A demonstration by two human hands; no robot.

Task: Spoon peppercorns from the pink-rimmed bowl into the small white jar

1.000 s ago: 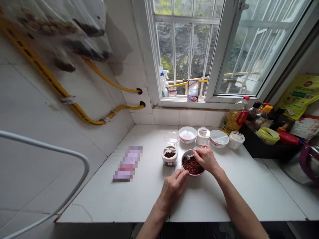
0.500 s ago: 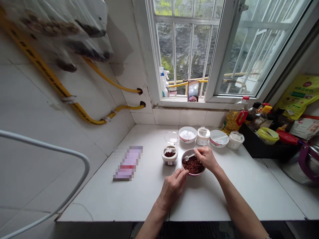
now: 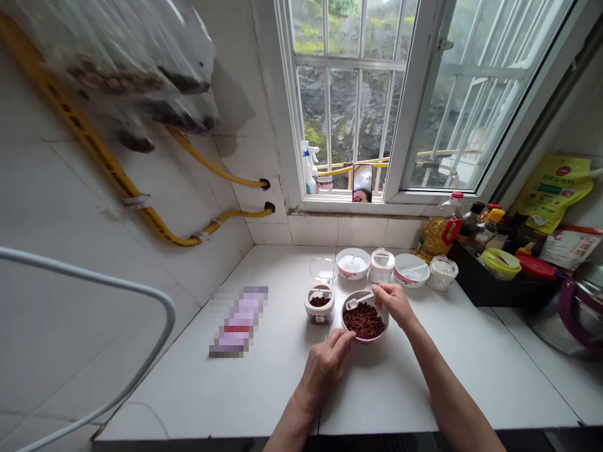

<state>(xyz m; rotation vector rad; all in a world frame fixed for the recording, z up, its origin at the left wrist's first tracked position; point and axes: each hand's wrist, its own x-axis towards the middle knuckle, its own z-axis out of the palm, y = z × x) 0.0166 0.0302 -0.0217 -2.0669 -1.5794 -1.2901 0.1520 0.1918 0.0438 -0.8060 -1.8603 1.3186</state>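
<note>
A bowl [image 3: 364, 321] full of dark red-brown granules stands on the white counter. My right hand [image 3: 394, 302] pinches the handle of a small white spoon [image 3: 352, 304], whose scoop is at the bowl's upper left, over the granules. With its fingertips, my left hand [image 3: 330, 359] grips the bowl's lower left rim. Just left of the bowl is an open jar [image 3: 320, 302] with the same kind of granules, its clear lid [image 3: 323, 269] raised behind it.
Behind stand a bowl of white powder [image 3: 353, 263], a lidded jar [image 3: 382, 265], a bowl with a white spoon [image 3: 411, 270] and another jar [image 3: 443, 272]. Bottles and a black box [image 3: 490, 285] are at right. A blurred purple packet [image 3: 240, 321] lies left.
The view has tilted up slightly, so the counter sits lower in it. The spoon's scoop has risen a little from the granules. Both hands keep their holds.
</note>
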